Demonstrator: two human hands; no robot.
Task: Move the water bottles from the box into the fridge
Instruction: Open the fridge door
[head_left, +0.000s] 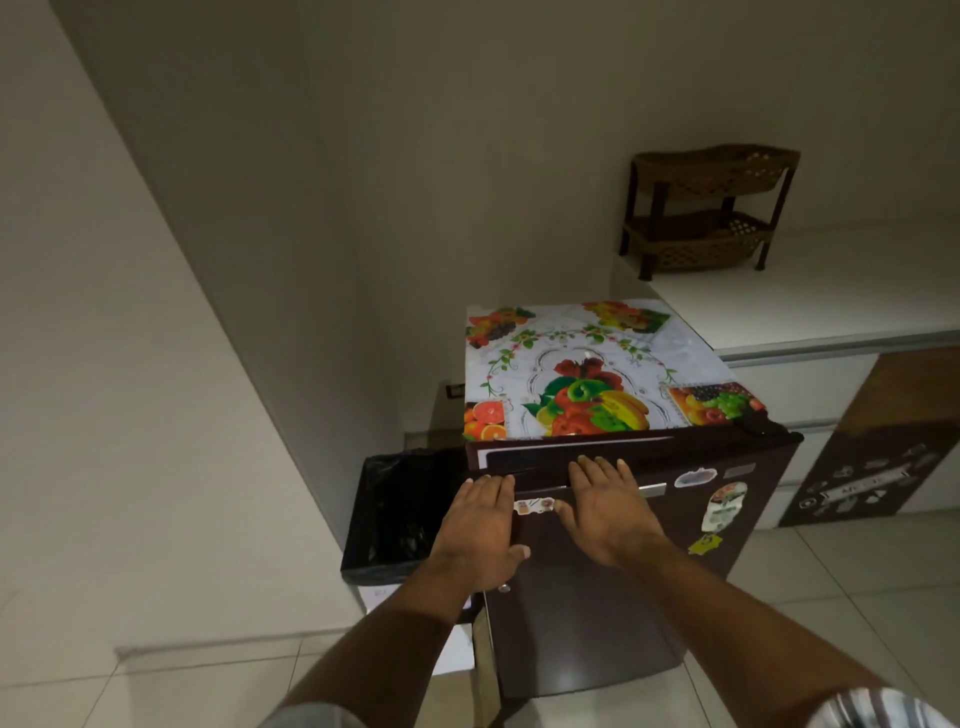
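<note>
Head view looks down on a small dark-brown fridge (597, 597) standing between a black-lined bin (400, 509) and a white counter (810, 306), with a fruit-printed cover (582, 364) on its top and stickers (722, 506) on its door. That door appears slightly ajar along its top left edge. A brown two-tier rack (706, 208) sits on the counter, well apart from the work. Both hands are spread flat and empty, fingers wide: the left hand (480, 525) reaches the door's upper left corner, the right hand (605, 509) lies on the door face just beside it. No box or water bottles can be seen, so where they stand cannot be told. The step in hand seems to be working the door, whether open or shut I cannot tell. To open it well, hook the fingertips behind the free left edge and swing steadily, keeping clear of the bin; to shut it, press evenly near that edge until the seal meets
</note>
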